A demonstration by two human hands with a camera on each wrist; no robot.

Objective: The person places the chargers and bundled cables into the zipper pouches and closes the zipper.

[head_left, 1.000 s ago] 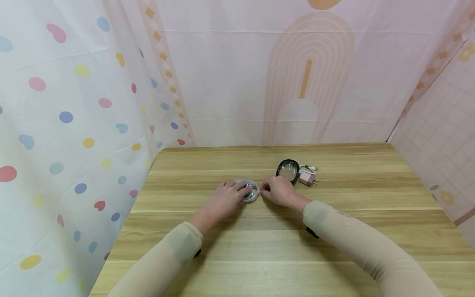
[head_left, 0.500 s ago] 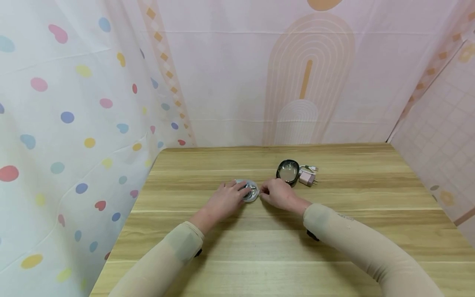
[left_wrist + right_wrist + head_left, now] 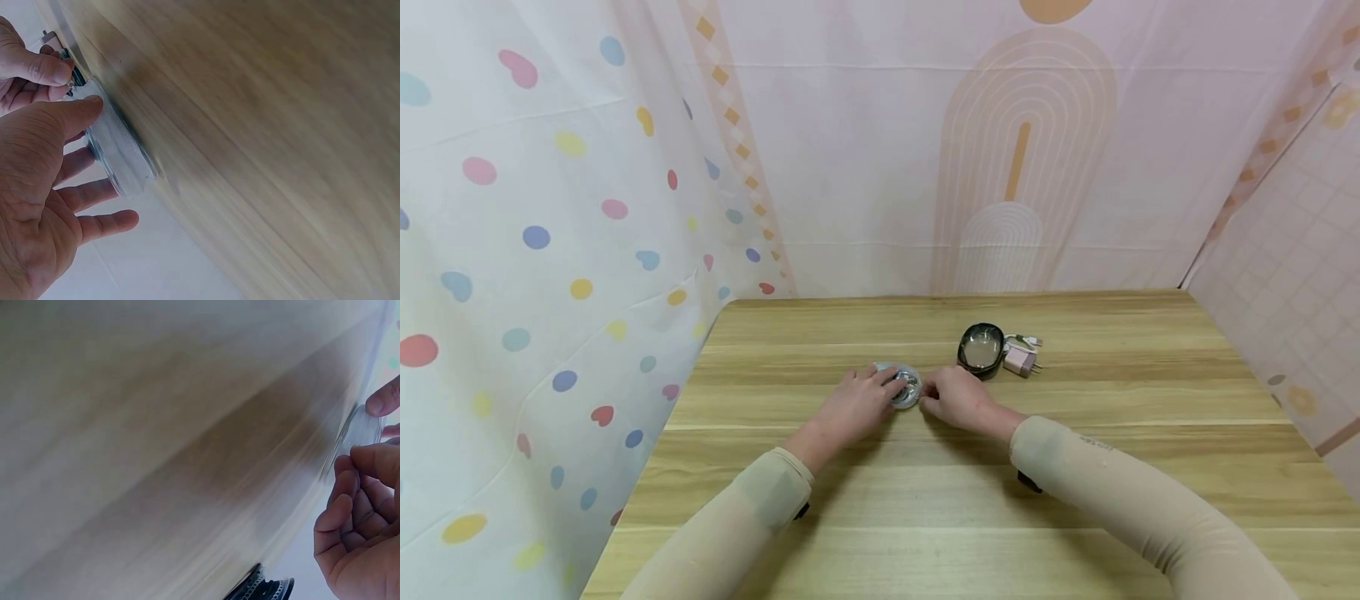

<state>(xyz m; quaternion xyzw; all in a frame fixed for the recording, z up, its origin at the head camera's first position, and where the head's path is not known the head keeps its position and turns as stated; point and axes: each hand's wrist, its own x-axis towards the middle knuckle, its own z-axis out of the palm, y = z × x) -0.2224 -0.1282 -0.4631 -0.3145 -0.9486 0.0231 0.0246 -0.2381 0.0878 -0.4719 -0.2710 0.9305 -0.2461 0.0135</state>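
A small round clear container [image 3: 912,395] with a whitish side wall and something silvery at its middle sits on the wooden table. My left hand [image 3: 857,400] grips it from the left. In the left wrist view the thumb lies along the container's wall [image 3: 122,147] and the other fingers reach round its far side; the little finger sticks out free. My right hand [image 3: 961,398] is at the opposite edge. In the right wrist view its thumb and forefinger tips pinch together at the container's rim [image 3: 362,431], the other fingers curled. What exactly they pinch I cannot tell.
Behind my right hand stands a round black case [image 3: 981,348] with a see-through top. Beside it are a pink plug charger [image 3: 1022,361] and a short white cable [image 3: 1022,342]. The wooden table [image 3: 917,533] ends at a patterned curtain [image 3: 865,167] at the back.
My right hand has shifted slightly left and nearer to me, uncovering more of the black case. The left hand keeps its grip in the same place.
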